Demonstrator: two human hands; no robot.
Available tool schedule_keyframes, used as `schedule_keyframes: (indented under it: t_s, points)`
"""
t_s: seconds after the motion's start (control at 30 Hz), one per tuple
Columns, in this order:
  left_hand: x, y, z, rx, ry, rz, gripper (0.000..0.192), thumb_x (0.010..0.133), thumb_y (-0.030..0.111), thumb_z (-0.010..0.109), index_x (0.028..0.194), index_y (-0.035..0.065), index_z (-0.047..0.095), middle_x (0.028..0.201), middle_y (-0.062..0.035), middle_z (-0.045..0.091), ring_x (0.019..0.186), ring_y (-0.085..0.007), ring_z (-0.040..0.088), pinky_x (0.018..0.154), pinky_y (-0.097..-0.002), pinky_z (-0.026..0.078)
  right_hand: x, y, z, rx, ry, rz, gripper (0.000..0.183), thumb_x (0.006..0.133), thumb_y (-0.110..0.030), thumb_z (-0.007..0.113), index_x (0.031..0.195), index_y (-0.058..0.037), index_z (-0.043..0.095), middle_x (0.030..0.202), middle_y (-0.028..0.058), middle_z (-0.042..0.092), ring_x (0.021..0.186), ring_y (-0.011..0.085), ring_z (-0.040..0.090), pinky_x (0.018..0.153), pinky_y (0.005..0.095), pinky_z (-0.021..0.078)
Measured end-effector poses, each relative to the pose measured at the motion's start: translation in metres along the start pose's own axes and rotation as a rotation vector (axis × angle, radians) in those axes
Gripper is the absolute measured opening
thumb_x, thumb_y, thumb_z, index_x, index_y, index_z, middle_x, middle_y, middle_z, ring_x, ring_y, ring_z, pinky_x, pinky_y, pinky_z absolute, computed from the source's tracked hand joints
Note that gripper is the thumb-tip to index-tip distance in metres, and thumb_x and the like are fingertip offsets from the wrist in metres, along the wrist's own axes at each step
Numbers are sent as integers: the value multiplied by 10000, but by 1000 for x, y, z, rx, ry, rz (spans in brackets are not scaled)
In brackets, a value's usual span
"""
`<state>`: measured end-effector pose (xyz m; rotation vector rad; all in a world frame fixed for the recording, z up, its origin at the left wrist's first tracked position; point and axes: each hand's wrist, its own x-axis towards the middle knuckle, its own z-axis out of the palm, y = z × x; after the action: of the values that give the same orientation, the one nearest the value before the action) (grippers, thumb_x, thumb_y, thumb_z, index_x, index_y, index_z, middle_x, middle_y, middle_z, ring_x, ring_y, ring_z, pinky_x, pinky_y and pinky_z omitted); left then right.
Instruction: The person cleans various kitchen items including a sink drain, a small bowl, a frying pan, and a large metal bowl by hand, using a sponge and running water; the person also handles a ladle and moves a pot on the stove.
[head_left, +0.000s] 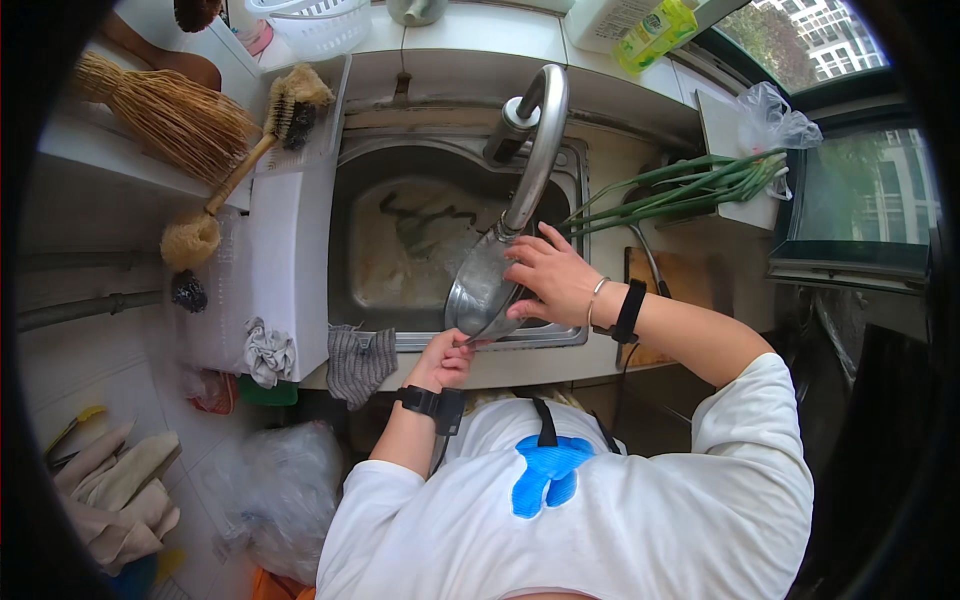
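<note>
My left hand (448, 361) grips the near rim of a tilted metal bowl (480, 292) over the stainless steel sink (465, 339). Water runs into the bowl from the curved faucet (553, 127). My right hand (553, 283) reaches over the bowl's right side, fingers spread near the spout's end; whether its fingertips press on the bowl is hard to tell. Dark green scraps (420, 232) lie on the sink's bottom. Green onions (690, 187) lie right of the sink, their leaf ends reaching its rim near my right hand.
A striped grey cloth (361, 364) hangs over the counter's front edge. Left stand a white box (289, 262), a long-handled brush (240, 172) and a straw whisk broom (172, 112). A wooden cutting board (671, 274) lies right. A yellow-green bottle (655, 34) stands behind.
</note>
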<state>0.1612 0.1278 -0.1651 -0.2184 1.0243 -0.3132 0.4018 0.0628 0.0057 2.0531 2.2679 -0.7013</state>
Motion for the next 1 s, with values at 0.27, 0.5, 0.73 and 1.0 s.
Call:
schedule_keyframes:
  t_s: [0.27,0.5,0.73,1.0]
  points:
    - [-24,-27,19,-624,-588,-370,621,958,237,419,1432,-83,180,527,-9,413,348,-45,370,298,-156,329,-13,12,29,174,520,305,349,844,-218,630,1132,-31,567,1189,151,553,1183,325,471,1038,453,328]
    - [-28,-28,11,-589,-591,-342,639,954,206,423,1430,-104,130,498,-23,364,345,-71,387,290,-187,341,-23,6,48,345,783,469,163,816,-187,654,722,-62,608,707,88,627,789,295,579,792,421,441]
    - [-24,-31,19,-540,-557,-264,614,952,165,400,1430,-105,125,523,-30,385,358,-74,391,298,-190,342,-42,-9,62,391,604,675,382,852,-394,616,1112,-118,567,1180,82,568,1274,311,373,1028,551,204]
    - [-20,-56,41,-493,-523,-193,606,954,203,387,1432,-90,157,523,-34,389,350,-74,382,296,-182,350,-104,44,98,468,565,754,237,799,-235,646,1004,-123,608,1073,51,590,1156,260,449,982,552,233]
